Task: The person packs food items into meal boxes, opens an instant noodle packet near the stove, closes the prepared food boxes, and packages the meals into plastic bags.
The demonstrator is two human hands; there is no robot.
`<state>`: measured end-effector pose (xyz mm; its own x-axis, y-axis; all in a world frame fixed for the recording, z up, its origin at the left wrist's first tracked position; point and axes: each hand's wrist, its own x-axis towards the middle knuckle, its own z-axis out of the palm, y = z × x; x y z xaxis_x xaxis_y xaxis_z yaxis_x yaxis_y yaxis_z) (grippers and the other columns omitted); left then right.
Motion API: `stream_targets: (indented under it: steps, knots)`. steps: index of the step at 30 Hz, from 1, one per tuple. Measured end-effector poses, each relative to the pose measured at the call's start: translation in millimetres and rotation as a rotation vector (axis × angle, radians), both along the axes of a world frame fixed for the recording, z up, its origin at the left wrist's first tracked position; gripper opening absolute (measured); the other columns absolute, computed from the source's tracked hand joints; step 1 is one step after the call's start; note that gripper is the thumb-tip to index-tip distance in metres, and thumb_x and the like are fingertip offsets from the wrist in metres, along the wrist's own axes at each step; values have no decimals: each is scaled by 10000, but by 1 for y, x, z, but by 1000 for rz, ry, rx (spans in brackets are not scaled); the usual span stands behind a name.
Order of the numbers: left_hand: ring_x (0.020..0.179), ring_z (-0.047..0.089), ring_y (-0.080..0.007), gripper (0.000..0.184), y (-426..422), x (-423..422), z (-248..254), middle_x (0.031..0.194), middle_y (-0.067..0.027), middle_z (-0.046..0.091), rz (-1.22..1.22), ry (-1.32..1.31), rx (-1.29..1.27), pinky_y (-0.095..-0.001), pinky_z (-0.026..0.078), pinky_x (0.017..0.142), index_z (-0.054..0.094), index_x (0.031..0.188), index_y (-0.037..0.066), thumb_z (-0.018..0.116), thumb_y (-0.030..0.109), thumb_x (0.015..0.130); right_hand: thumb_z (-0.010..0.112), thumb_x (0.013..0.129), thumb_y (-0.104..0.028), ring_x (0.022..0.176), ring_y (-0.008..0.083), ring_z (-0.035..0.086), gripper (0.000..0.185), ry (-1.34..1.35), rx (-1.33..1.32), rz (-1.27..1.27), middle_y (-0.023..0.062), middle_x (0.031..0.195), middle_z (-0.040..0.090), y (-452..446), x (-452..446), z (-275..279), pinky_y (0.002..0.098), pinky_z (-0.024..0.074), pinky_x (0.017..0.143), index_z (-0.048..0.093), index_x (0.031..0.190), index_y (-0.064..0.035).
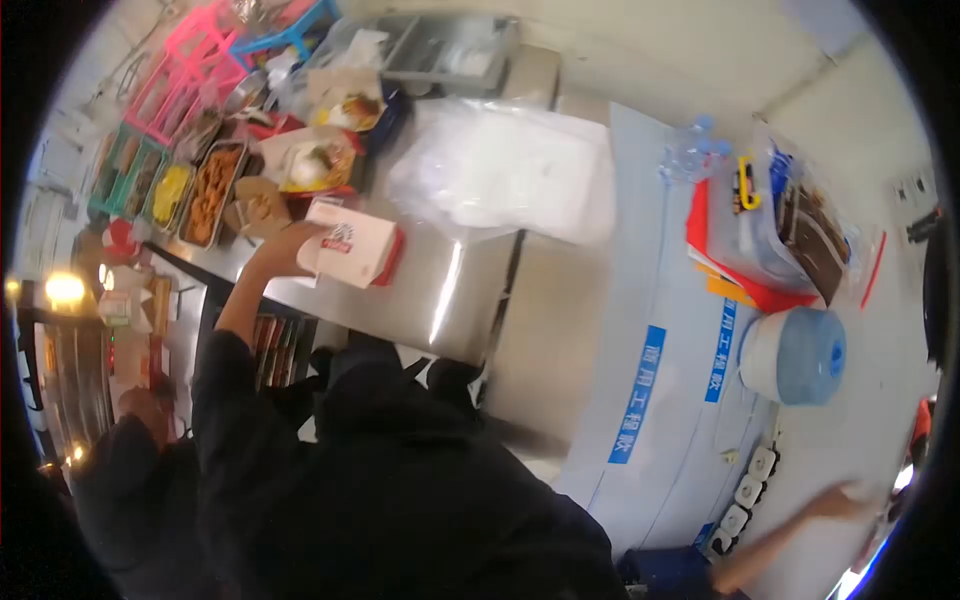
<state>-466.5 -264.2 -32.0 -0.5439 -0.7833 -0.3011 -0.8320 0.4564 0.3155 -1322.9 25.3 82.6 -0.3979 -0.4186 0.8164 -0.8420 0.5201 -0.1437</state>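
My left hand (285,250) is at the left edge of a white and red cardboard food box (350,245) with a printed logo, its fingers closed on that side. The box is over the steel counter (440,290). Just behind it lies an opened wrapper (318,165) with food in it, and a brown paper piece (262,208) is beside my hand. Far off at the lower right, my right hand (838,502) is stretched out near the white surface by the wall. It is small and blurred, and a pale patch shows at its fingertips, so its grip is unclear.
Trays of fried food (213,192) and yellow food (172,193) stand at the left. A plastic-wrapped white stack (525,165) lies behind the box. Rightward are a plastic tub (760,240), a round blue-lidded container (810,355) and a socket strip (745,492). A co-worker's hand (145,412) shows at far left.
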Motion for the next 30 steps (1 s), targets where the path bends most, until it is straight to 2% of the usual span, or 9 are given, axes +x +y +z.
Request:
stream_targets:
  steps: [2,5,6,9,12,15,21,26,30]
  knots:
    - [1210,372,-247,808,-15,3,12,1330,-72,382,-99,-113,-81,-388,303,999,393,1289,188,772,283,582,611,719,-135,1125,294,416,475,-277,74,393,150,1228,431,-57,171,-71,396,308,960,479,1172,-77]
    - [1257,240,-373,914,-43,2,34,1418,-176,139,-253,225,44,-523,205,991,281,1341,95,605,621,668,643,698,-128,1169,306,392,515,-649,426,1013,160,1274,405,-155,403,-121,411,287,985,474,1181,-77]
    - [1248,251,-371,920,-49,4,33,1379,-190,202,-311,254,9,-504,236,976,293,1331,83,614,623,658,653,690,-126,1183,311,384,528,-690,542,1191,164,1289,396,-188,470,-125,415,280,993,473,1184,-78]
    - [1190,318,-384,903,-55,15,9,1286,-210,333,-480,302,-246,-479,287,946,306,1320,63,619,594,660,732,579,-407,1249,386,234,824,-457,747,1418,165,1382,236,-260,591,-120,557,219,960,378,1298,-220]
    - [1151,359,-398,878,-56,34,-8,1245,-221,378,-535,306,-452,-475,303,935,304,1323,62,612,562,670,772,484,-445,1243,412,210,990,-212,1061,1377,174,1379,205,-294,642,-147,580,230,938,310,1331,-228]
    - [1129,378,-407,860,-60,40,-8,1224,-231,395,-454,211,-306,-473,310,931,300,1328,66,604,537,676,790,440,-416,1228,414,228,1065,-137,1324,1253,193,1356,210,-305,660,-144,616,220,923,263,1349,-245]
    - [1083,416,-426,822,-81,48,12,1175,-255,432,-460,102,147,-469,330,920,293,1338,78,587,481,685,744,460,-221,1208,437,236,904,-380,1226,1436,247,1315,234,-306,659,-147,464,268,994,395,1292,-268]
    - [1064,422,-441,683,-58,55,-49,1186,-259,427,-436,264,-320,-478,339,909,334,1315,71,549,407,760,724,586,-270,1242,435,199,759,-225,1147,1453,226,1371,184,-290,659,-150,517,244,992,414,1279,-287]
    - [1247,322,-222,744,-39,62,-41,1375,-42,322,-385,138,-319,-398,255,1027,347,1320,212,698,319,673,643,699,-372,1273,343,231,625,-30,1146,1355,144,1400,221,-253,655,-172,589,229,963,417,1274,-279]
